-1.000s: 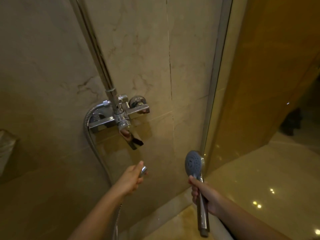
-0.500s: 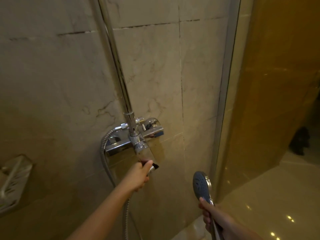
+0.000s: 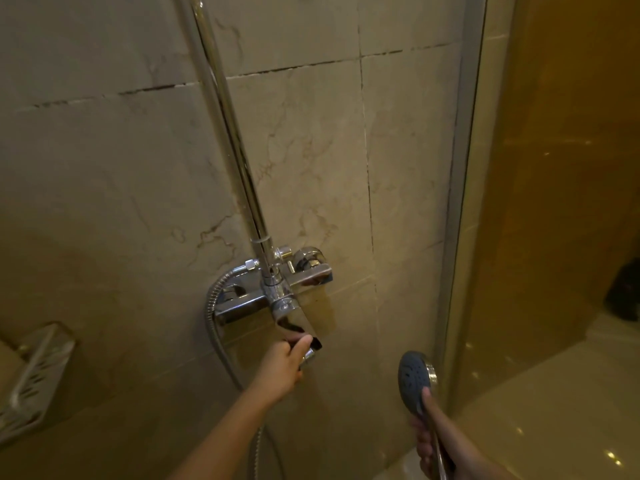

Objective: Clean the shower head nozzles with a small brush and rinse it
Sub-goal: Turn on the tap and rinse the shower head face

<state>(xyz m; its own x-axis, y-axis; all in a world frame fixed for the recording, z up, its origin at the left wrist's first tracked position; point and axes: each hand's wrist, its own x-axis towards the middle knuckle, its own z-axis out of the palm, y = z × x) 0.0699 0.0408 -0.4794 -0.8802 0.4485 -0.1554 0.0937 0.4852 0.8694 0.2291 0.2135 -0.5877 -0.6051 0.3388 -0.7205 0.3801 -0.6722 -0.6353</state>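
Shower head (image 3: 414, 381) upright in right hand (image 3: 427, 445), near glass edge (image 3: 453, 271).

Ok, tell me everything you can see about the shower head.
The shower head is a hand-held wand with a round, dark grey nozzle face, a chrome rim and a chrome handle. It stands roughly upright at lower right, face turned left toward the tiled wall. The right hand grips its handle, thumb on the face. No water shows.
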